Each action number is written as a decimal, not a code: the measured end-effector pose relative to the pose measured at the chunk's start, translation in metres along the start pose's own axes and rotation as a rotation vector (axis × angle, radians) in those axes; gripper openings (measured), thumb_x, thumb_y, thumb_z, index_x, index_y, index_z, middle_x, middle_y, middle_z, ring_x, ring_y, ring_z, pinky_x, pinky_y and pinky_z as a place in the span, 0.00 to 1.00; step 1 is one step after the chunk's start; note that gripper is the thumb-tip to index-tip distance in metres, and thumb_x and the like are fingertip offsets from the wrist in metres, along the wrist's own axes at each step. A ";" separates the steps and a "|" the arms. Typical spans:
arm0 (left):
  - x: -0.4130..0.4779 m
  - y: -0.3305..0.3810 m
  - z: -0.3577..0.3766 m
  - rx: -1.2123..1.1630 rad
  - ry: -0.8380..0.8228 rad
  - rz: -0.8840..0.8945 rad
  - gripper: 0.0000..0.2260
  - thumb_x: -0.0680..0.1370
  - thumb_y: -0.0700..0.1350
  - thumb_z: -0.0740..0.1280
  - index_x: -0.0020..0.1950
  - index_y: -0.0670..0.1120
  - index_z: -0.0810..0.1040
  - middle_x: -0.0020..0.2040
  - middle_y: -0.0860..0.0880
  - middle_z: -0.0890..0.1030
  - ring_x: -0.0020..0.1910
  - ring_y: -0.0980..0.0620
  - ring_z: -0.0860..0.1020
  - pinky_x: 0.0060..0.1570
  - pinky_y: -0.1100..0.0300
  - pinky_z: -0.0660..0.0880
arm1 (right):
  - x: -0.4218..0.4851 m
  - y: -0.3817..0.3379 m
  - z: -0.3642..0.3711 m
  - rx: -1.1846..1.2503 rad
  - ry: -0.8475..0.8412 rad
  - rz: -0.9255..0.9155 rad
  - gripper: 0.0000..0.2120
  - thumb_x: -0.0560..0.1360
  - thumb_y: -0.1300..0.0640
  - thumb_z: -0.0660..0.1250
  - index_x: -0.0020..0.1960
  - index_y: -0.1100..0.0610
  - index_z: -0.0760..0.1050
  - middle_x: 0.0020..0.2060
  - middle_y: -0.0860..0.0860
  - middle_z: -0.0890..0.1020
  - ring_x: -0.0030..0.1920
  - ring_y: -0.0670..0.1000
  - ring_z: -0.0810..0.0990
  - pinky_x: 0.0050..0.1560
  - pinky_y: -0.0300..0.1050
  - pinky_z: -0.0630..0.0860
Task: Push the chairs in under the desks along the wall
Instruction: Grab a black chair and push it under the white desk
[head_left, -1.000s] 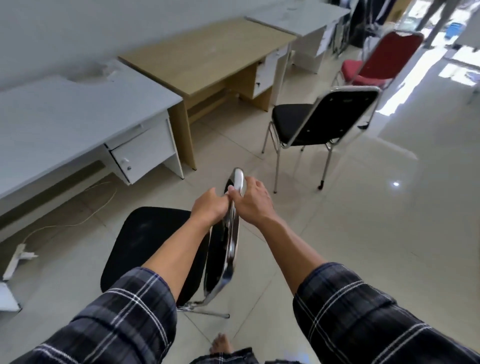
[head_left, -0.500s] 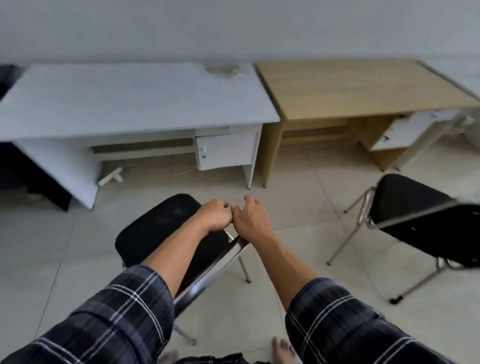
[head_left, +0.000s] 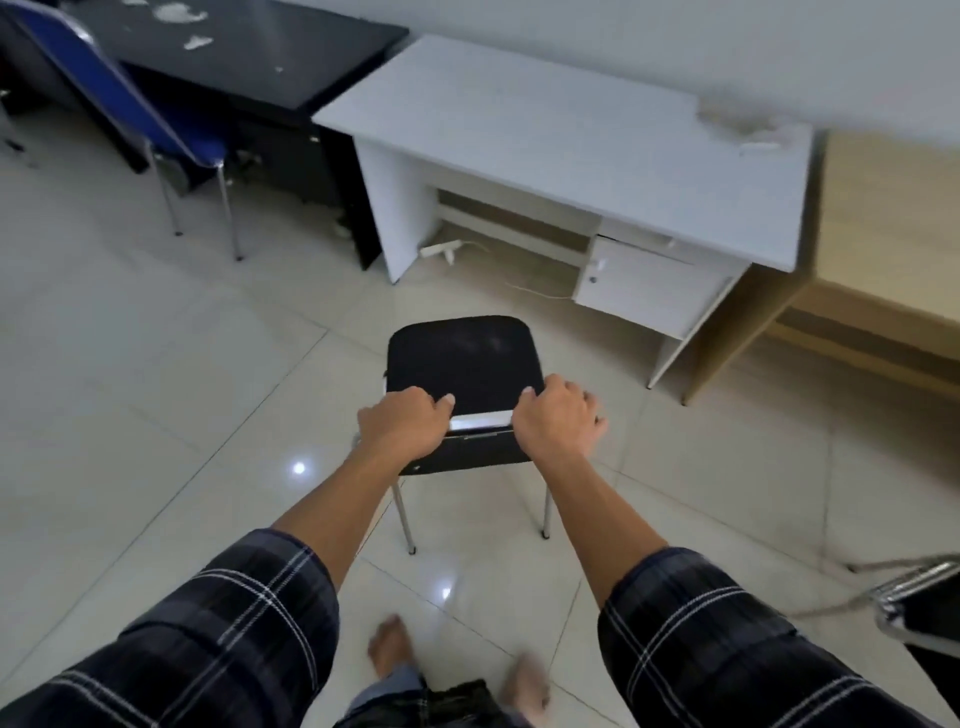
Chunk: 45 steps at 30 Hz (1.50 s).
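Nothing here can be read: no lettering, label, brand, number or sign shows on any counter, chair, wall or floor tile from where I stand.

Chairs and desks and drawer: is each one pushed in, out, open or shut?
Black chair: out on the floor, short of the white desk, both hands gripping its backrest.
Blue chair: out, beside the black desk.
Drawer: shut.
Left hand: closed on backrest.
Right hand: closed on backrest.

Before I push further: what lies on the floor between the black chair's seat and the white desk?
In the head view, mostly bare floor tiles. Nearer the white desk, a power strip and thin cable lie ahead of the black chair.
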<state>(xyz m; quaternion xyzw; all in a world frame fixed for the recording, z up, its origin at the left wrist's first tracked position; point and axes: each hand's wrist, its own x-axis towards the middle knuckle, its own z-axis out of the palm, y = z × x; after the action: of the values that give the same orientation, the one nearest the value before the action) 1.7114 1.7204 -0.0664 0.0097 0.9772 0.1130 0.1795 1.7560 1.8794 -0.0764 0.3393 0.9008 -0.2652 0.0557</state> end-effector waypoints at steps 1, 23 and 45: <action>-0.003 -0.010 0.003 -0.016 0.070 -0.037 0.23 0.81 0.59 0.51 0.41 0.47 0.78 0.36 0.50 0.76 0.39 0.49 0.76 0.56 0.45 0.73 | -0.002 -0.001 0.003 -0.007 0.012 -0.018 0.21 0.84 0.47 0.56 0.72 0.54 0.74 0.71 0.54 0.78 0.76 0.59 0.68 0.77 0.65 0.61; -0.022 0.011 0.013 -1.993 -0.147 -0.759 0.20 0.73 0.44 0.73 0.62 0.40 0.71 0.57 0.37 0.76 0.55 0.35 0.77 0.58 0.33 0.72 | 0.013 -0.003 -0.003 0.854 0.036 0.606 0.33 0.76 0.59 0.69 0.77 0.60 0.57 0.75 0.61 0.66 0.59 0.59 0.75 0.58 0.55 0.78; 0.000 0.018 -0.001 -1.881 -0.009 -0.804 0.14 0.70 0.31 0.64 0.53 0.42 0.69 0.50 0.37 0.71 0.51 0.34 0.75 0.53 0.31 0.74 | 0.035 -0.001 -0.021 1.317 -0.335 0.877 0.16 0.74 0.68 0.64 0.61 0.64 0.76 0.53 0.62 0.79 0.49 0.68 0.81 0.57 0.71 0.82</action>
<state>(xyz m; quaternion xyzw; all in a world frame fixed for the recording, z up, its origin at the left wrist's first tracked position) 1.7106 1.7379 -0.0613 -0.4632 0.4230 0.7656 0.1425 1.7307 1.9102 -0.0678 0.5808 0.3243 -0.7427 0.0774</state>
